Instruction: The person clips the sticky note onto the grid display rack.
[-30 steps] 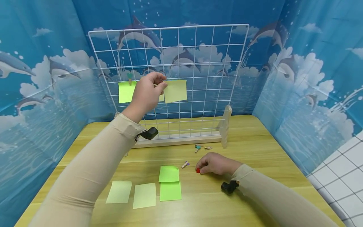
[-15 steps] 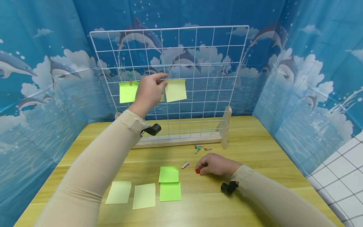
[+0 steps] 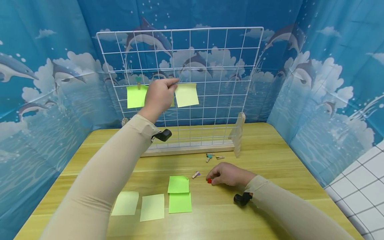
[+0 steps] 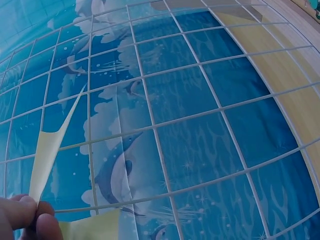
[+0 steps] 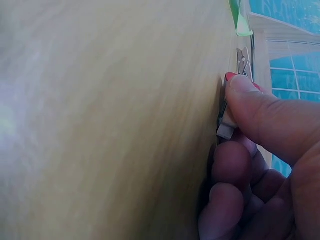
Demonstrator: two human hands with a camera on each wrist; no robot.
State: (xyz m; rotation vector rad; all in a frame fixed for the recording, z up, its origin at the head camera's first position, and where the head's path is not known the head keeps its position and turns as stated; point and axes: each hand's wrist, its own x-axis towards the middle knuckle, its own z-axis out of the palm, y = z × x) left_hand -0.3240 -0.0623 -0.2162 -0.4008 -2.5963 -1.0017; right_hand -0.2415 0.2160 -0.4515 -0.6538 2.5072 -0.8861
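At the white wire grid, my left hand pinches a pale yellow sticky note by its upper left corner. The left wrist view shows this note edge-on between thumb and fingers. Part of another yellowish note shows behind the hand. A green note hangs left of it under a clothespin with a green top. Low over the table, my right hand pinches a small wooden clothespin with a red top; its wooden end sticks out below the thumb.
On the table lie two pale yellow notes and two overlapping green notes. A clothespin with a purple top lies left of my right hand. Several more clothespins lie near the grid's wooden foot.
My left hand has shifted slightly right and its index finger now reaches straighter along the grid. The pinched note has tilted a little. The right hand has stayed nearly still.
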